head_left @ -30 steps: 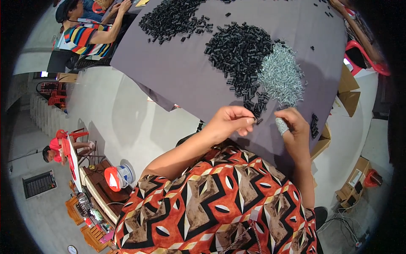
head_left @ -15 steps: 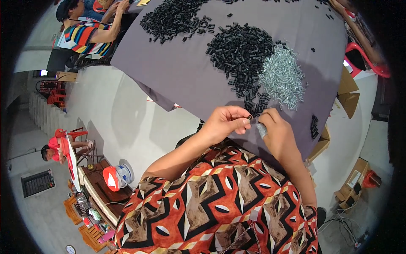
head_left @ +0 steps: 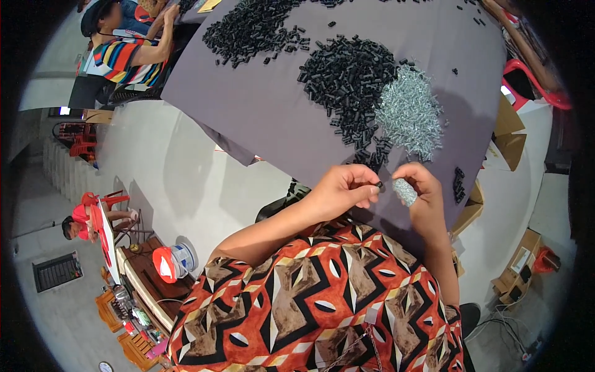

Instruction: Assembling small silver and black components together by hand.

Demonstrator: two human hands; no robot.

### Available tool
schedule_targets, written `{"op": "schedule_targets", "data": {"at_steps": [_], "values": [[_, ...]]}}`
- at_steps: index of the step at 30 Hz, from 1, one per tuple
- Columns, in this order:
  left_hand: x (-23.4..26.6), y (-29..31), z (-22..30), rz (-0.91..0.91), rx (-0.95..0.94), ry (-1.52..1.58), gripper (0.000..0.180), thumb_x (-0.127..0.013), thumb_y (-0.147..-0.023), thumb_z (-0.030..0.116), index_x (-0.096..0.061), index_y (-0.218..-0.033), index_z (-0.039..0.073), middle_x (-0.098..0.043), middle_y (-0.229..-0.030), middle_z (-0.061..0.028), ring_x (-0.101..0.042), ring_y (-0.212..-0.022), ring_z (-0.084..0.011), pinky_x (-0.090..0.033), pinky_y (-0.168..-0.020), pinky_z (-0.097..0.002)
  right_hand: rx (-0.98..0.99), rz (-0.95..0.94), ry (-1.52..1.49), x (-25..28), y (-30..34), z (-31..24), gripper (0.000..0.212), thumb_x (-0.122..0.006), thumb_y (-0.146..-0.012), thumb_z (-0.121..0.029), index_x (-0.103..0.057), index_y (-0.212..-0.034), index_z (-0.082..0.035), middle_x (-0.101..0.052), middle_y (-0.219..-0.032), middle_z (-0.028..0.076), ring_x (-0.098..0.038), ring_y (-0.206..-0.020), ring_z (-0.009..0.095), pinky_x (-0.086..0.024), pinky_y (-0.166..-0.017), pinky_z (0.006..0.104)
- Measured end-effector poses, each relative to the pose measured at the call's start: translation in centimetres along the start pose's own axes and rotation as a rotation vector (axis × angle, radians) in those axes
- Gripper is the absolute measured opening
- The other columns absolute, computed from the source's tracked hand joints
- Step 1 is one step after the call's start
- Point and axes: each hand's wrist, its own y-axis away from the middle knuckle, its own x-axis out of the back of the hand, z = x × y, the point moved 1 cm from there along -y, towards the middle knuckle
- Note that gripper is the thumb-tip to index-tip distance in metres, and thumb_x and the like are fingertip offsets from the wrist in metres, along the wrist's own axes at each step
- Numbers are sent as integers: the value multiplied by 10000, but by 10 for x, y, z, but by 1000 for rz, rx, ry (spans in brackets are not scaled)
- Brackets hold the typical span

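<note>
Left hand pinched one small black piece; right-hand grip not determined

The left thumb and fingertips were closed on the black piece, which showed only as a dark end at the fingertips. The right hand was held just beside it, not touching, its fingers bent toward a thumb covered by a silvery wrap. Whether anything was held there could not be told.

Risks, as judged: the piece was small and gripped by its edge, so a slight loosening or sideways push could have dropped it. The bulky wrap could have dulled feel and caused a fumble. A low sweep of either hand could have scattered loose pieces.

Pose: both hands were above the near part of the table, the left forearm slanting in from the lower left, the right rising more steeply, fingertips facing each other.

Beyond the hands lay a heap of black pieces, its tail trailing toward them, and against its right side a heap of silvery parts. A short cluster of black pieces lay right of the right hand. All rested on a grey cloth.
</note>
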Motion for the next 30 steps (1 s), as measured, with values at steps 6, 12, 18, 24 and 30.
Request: {"op": "schedule_targets", "data": {"at_steps": [6, 12, 18, 24, 30], "values": [[-3, -1, 1, -15, 6, -20, 149, -606, -1010, 78, -657, -1132, 8, -702, -924, -33, -648, -808, -72, -548, -738, -221, -298, -13, -241, 1, 2, -4, 163, -673, -896, 24, -656, -1055, -11, -663, -901, -8, -632, -786, 70, -502, -690, 216], [-3, -2, 4, -35, 8, -21, 154, -611, -1007, 71, -658, -1135, -1, -698, -927, -27, -640, -815, -64, -539, -744, -213, -272, -74, -202, -1, 1, -1, 155, -663, -896, 42, -668, -1045, 0, -672, -930, 12, -638, -800, 79, -508, -698, 216], [-8, 2, 0, 38, -142, -278, 139, -638, -983, 78, -667, -1094, 0, -704, -904, -48, -663, -793, -127, -533, -707, -254, -168, -53, 49, -1, 0, -7, 151, -655, -829, 81, -672, -968, 25, -657, -872, -4, -633, -792, 81, -493, -691, 230], [-12, -4, -3, 225, -767, -1000, 170, -715, -877, 87, -683, -1034, 31, -679, -879, -151, -670, -769, -316, -541, -684, -381, -253, -1, 93, -4, 0, -13, 189, -597, -795, 118, -671, -947, 33, -678, -849, 7, -622, -745, 74, -482, -654, 231], [-14, -12, -3, 231, -835, -1084, 154, -727, -873, 79, -685, -1010, 23, -684, -851, -99, -677, -740, -241, -531, -631, -354, -302, 95, -88, -4, 2, -3, 173, -608, -831, 111, -686, -962, 29, -699, -832, 38, -637, -681, 80, -506, -594, 222]]}}
